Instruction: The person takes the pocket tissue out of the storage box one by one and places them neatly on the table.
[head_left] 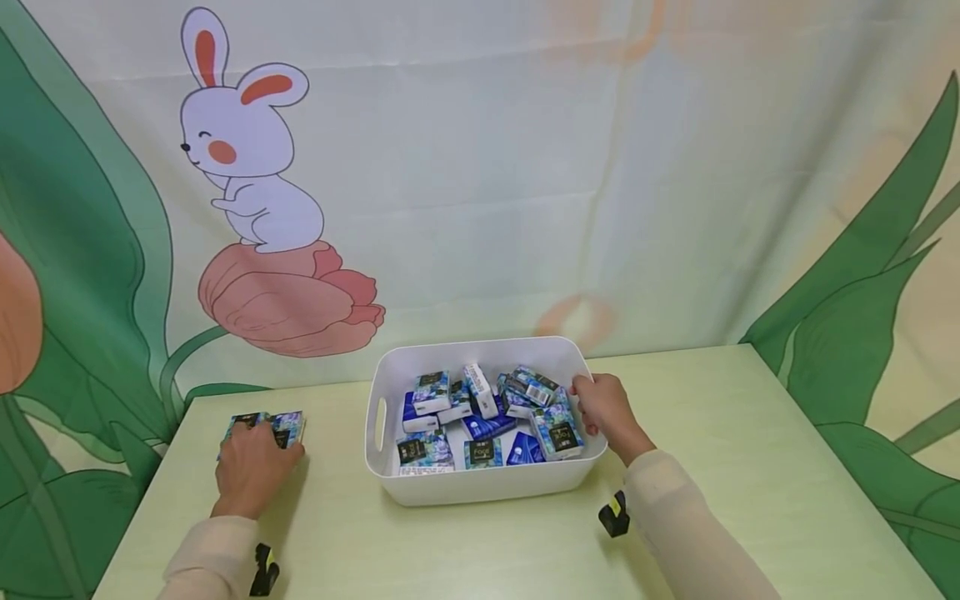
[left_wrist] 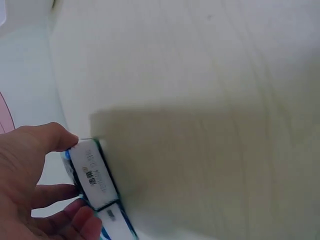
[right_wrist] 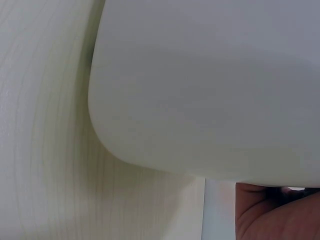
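Observation:
At the left of the table my left hand (head_left: 253, 468) holds blue-green tissue packs (head_left: 288, 427), thumb on one side and fingers on the other. In the left wrist view two packs (left_wrist: 93, 175) lie end to end, and the thumb presses a corner of the nearer one. A white plastic basket (head_left: 487, 487) stands in the middle, with several blue and floral tissue packs (head_left: 490, 427) piled loosely inside. My right hand (head_left: 606, 410) grips its right end at the handle, the fingers curled over the edge. The right wrist view shows mostly the basket's outer wall (right_wrist: 200, 110).
The pale wood-grain table (head_left: 330, 533) runs back to a hanging cloth (head_left: 465, 183) printed with a rabbit, a flower and leaves. The basket's left end has an open handle slot (head_left: 380, 423). A black wrist device (head_left: 615, 514) sits by the right sleeve.

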